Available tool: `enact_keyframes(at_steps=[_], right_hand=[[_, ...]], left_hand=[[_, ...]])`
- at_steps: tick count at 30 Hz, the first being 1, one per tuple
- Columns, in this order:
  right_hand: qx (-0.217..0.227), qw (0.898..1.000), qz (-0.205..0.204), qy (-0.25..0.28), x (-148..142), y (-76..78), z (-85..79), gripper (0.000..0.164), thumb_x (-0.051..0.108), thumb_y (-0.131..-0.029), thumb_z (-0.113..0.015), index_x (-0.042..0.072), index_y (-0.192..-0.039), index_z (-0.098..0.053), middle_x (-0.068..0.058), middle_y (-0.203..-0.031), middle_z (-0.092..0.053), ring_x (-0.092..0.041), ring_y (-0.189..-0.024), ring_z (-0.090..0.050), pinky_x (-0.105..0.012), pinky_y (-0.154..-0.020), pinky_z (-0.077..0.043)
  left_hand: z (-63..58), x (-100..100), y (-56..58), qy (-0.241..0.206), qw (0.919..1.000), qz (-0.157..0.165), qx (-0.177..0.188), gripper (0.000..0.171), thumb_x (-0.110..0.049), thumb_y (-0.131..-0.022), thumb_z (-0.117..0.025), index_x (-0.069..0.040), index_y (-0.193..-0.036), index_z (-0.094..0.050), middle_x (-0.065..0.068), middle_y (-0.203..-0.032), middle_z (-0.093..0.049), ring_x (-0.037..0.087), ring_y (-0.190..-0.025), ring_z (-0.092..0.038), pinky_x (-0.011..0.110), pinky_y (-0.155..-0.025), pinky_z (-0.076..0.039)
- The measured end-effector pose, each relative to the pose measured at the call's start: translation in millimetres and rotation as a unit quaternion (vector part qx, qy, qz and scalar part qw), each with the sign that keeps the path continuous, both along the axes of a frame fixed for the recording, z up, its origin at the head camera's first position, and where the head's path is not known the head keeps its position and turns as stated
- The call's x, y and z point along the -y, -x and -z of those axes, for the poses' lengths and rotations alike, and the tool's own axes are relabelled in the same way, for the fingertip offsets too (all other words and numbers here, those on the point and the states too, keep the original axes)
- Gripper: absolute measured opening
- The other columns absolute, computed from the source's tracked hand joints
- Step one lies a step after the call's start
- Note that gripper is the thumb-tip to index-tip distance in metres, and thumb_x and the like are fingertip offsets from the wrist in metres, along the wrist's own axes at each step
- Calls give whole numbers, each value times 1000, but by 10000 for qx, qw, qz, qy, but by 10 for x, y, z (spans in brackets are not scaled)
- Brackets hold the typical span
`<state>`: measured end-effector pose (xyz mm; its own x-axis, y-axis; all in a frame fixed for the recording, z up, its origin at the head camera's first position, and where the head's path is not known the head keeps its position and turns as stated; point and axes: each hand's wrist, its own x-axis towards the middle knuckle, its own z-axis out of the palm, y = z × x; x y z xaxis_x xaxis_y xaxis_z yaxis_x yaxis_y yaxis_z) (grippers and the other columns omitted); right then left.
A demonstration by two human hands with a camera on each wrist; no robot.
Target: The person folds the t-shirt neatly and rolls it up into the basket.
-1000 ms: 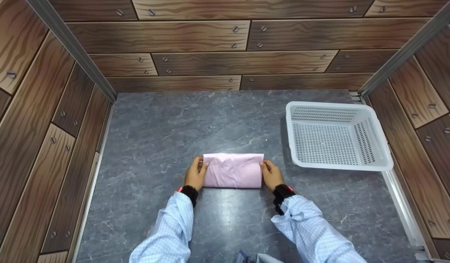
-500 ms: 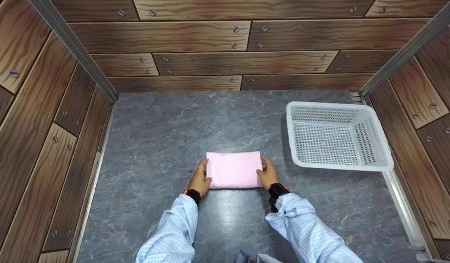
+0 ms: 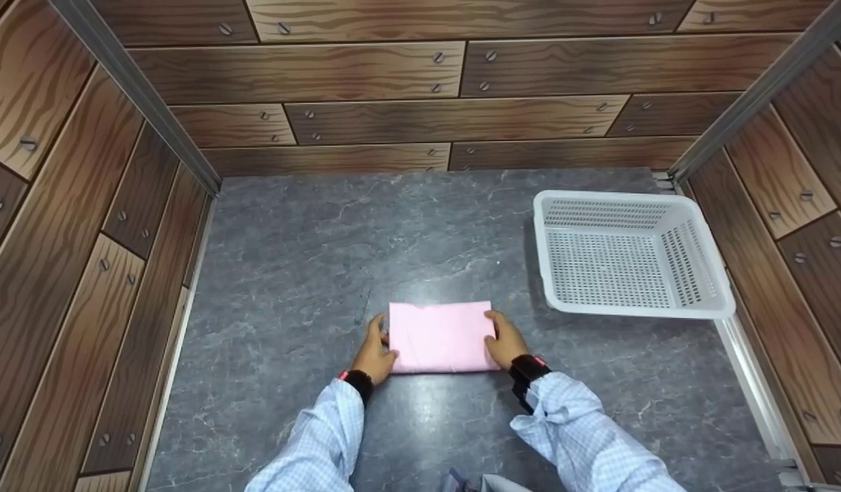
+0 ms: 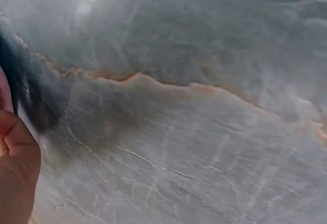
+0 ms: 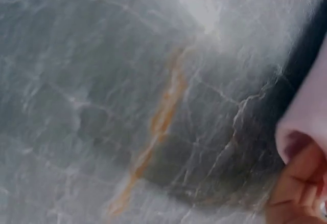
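Observation:
A pink cloth (image 3: 442, 338), folded into a flat rectangle, lies at the middle front of the grey marbled table. My left hand (image 3: 375, 354) holds its left side, thumb on the lower left corner. On the right side my right hand (image 3: 507, 340) grips the edge, with the thumb on top. The left wrist view catches part of the left hand (image 4: 18, 165) with curled fingers and a sliver of the cloth (image 4: 4, 93). Seen from the right wrist, fingers (image 5: 299, 183) curl in under the rounded fold of the cloth (image 5: 309, 106).
A white perforated plastic basket (image 3: 544, 260) stands to the right on the table (image 3: 311, 246). Wood-patterned walls (image 3: 372, 72) enclose the back and both sides. Parts of a dark blue item (image 3: 453, 480) and a pale item (image 3: 502, 484) show at the front edge.
The wrinkled, partly rolled-looking cloth now lies smoother, flat side up. Over the last half second both hands have drawn it toward the body.

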<state>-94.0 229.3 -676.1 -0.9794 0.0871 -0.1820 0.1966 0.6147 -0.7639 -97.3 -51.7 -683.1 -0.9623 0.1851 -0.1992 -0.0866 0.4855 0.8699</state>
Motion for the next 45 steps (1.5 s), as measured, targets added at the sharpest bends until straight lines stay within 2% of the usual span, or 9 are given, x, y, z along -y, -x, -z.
enact_keyframes(at_steps=[2,4,7,11,15,19,23,28,45], right_hand=[[-72,9993,89,-348,11,-8,-40,47,0,-83,-57,-5,-130,-54,-29,-111,-63,-41,-105,-59,-53,-95,-45],[-377,9963,253,-729,50,-7,-82,42,4,-83,-60,-2,-124,-60,-25,-102,-62,-40,-98,-58,-52,-90,-46],[-1266,9819,299,-1376,140,8,-84,35,9,-82,-65,0,-115,-66,-23,-99,-58,-41,-92,-55,-51,-84,-44],[-1983,9572,-260,-2090,278,-9,-25,40,16,-83,-68,5,-121,-64,-24,-117,-55,-42,-107,-52,-53,-86,-44],[-1679,9445,-1127,-2590,354,-77,57,55,31,-90,-62,11,-140,-51,-23,-143,-46,-47,-136,-37,-62,-106,-34],[-1312,9344,-1655,-2868,332,-164,209,62,43,-95,-52,17,-150,-40,-20,-154,-37,-46,-145,-26,-66,-113,-20],[-1366,9327,-1735,-2853,268,-200,331,64,48,-95,-50,19,-151,-37,-19,-158,-31,-44,-146,-25,-71,-111,-17],[-1410,9334,-1733,-2807,230,-222,368,66,49,-95,-51,18,-151,-38,-20,-159,-28,-45,-147,-22,-73,-111,-14],[-1018,9361,-1911,-2773,176,-244,352,68,52,-97,-47,20,-154,-30,-18,-162,-22,-43,-150,-15,-73,-112,-11]], left_hand=[[-7,-5,-16,234,9994,-92,-235,80,-1,-83,-63,3,-151,-20,22,-116,-53,30,-90,-58,43,-83,-48],[-1,-27,-8,629,9953,-215,-701,81,-10,-83,-66,3,-150,-23,24,-125,-48,37,-110,-55,49,-96,-45],[1,-88,24,1236,9791,-325,-1583,81,-22,-79,-71,2,-147,-33,25,-137,-42,44,-127,-46,56,-105,-40],[-8,-188,39,1843,9594,97,-2131,85,-36,-78,-72,2,-145,-35,27,-149,-35,46,-141,-30,57,-113,-31],[31,-271,29,2326,9488,691,-2021,97,-53,-79,-69,1,-150,-29,24,-158,-26,45,-148,-18,58,-118,-23],[141,-282,29,2556,9440,994,-1835,109,-65,-77,-66,2,-153,-24,23,-160,-22,45,-148,-18,57,-118,-22],[280,-183,27,2806,9411,1075,-1549,115,-68,-74,-67,0,-154,-21,21,-162,-19,47,-148,-15,58,-119,-20],[384,-68,6,3235,9290,1143,-1390,116,-73,-72,-64,-5,-155,-21,15,-164,-17,45,-149,-14,58,-118,-20],[352,-87,-11,3420,9236,1245,-1208,115,-74,-74,-62,-3,-155,-22,13,-163,-21,43,-149,-16,58,-119,-18]])
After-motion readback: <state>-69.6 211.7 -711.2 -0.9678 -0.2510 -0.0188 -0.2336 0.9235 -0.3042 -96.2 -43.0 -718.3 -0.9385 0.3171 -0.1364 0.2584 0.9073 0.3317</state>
